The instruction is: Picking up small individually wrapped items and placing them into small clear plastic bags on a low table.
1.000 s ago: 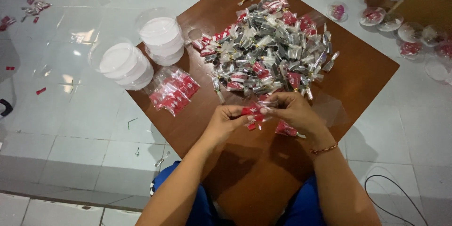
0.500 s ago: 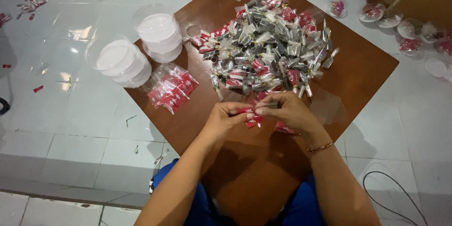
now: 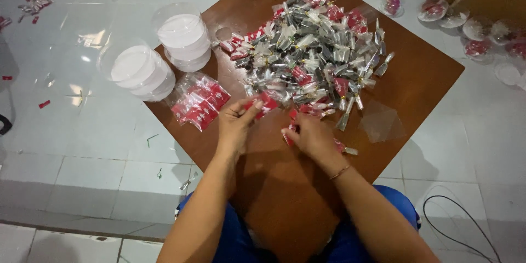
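Hands work at the near edge of a big heap of small wrapped packets (image 3: pixel 315 57), silver and red, piled on a brown counter (image 3: pixel 422 76). The left hand (image 3: pixel 236 123) is raised just off the heap's near-left corner, thumb and fingertips pinching a red packet (image 3: pixel 267 101). The right hand (image 3: pixel 310 136) rests on the counter just below the heap, fingers curled onto some red packets (image 3: pixel 290 131); whether it grips them or only presses them down is hard to tell. Left of the heap lies a clear bag of red packets (image 3: pixel 200 101), and beyond that bag two stacks of white lids in clear tubs (image 3: pixel 159 49). Right of the heap sits an empty clear sleeve (image 3: pixel 382 121).
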